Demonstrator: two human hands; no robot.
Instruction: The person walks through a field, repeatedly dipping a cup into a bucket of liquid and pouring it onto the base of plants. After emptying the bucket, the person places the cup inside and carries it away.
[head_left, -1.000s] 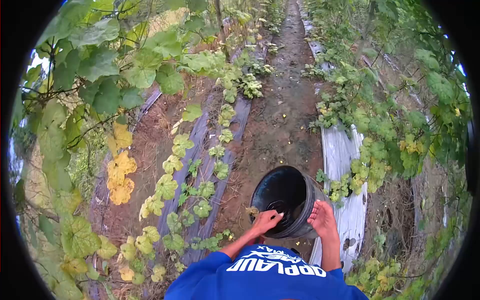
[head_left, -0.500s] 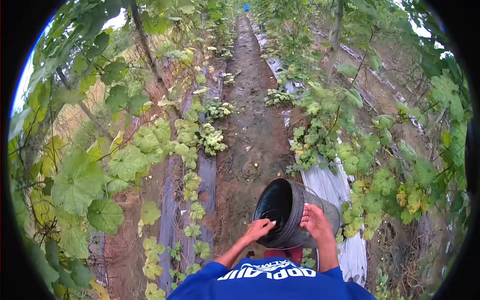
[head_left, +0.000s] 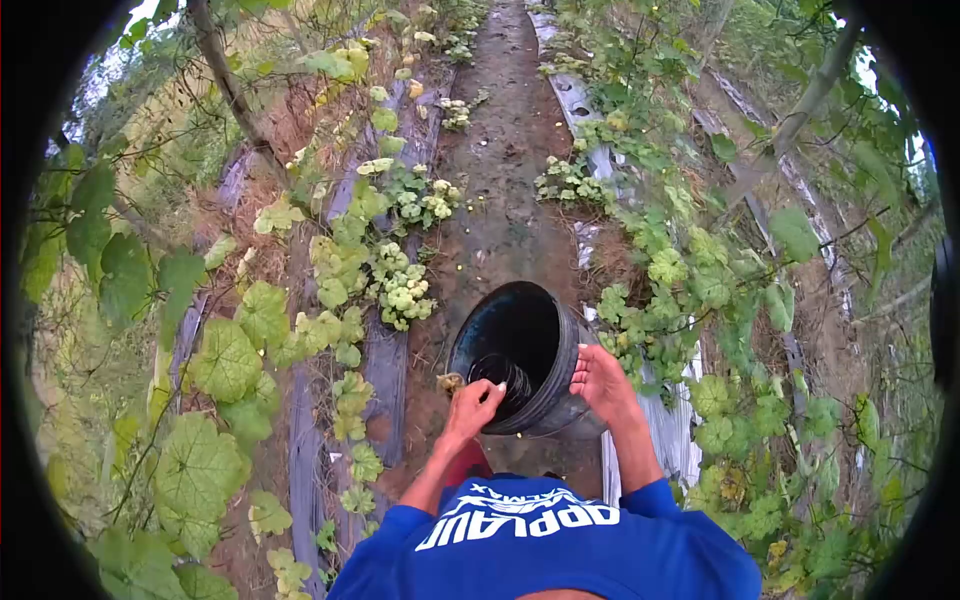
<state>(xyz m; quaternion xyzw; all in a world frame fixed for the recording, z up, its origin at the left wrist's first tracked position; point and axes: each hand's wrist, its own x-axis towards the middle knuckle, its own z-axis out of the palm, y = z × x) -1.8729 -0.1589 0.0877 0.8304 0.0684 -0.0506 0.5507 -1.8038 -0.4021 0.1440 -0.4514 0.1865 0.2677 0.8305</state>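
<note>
A black bucket (head_left: 572,345) is tilted in front of my body, its dark mouth turned up and to the left. My left hand (head_left: 470,408) is at the near-left part of the mouth, fingers closed in a pinch; what they hold is hard to make out. Just inside, by the fingertips, are dark thin loops (head_left: 515,385) like wire or cord. A small brownish lump (head_left: 451,383) shows beside that hand, at the rim. Against the outer right side of the bucket lies my right hand (head_left: 605,385), fingers stretched out and holding nothing.
A dirt path (head_left: 495,200) runs straight ahead between leafy vine rows. Plastic mulch (head_left: 385,370) lines the left bed, and paler sheeting (head_left: 665,440) the right. Slanting poles (head_left: 235,90) and hanging leaves (head_left: 205,460) crowd both sides.
The bucket has moved left and away from my body, its mouth now facing up more. Both hands moved with it, and the view has tipped further down.
</note>
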